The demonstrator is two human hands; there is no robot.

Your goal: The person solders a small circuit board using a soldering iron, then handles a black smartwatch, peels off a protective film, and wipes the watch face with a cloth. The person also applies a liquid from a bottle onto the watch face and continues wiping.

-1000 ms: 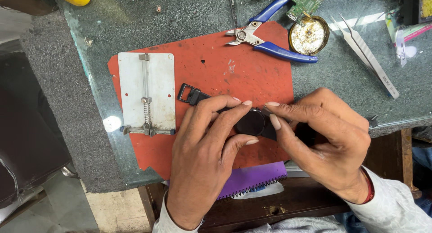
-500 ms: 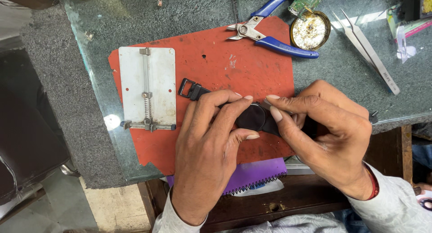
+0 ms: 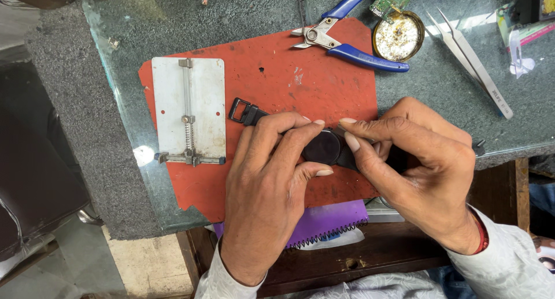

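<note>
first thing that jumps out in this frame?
Both hands meet at the centre of the red mat, the left hand and right hand pinching a black wristwatch whose buckle end sticks out to the left. Left of them on the mat lies a white metal holder plate with a sliding rail. Behind, blue-handled pliers rest on the mat's top edge beside a round brass dish.

— Bright, even light; is there any glare?
— A white spot on the glass, left of the red mat
— Shadows?
— Soft, under both hands (nothing harsh). The centre is sharp, the corners dimmer and a little soft
</note>
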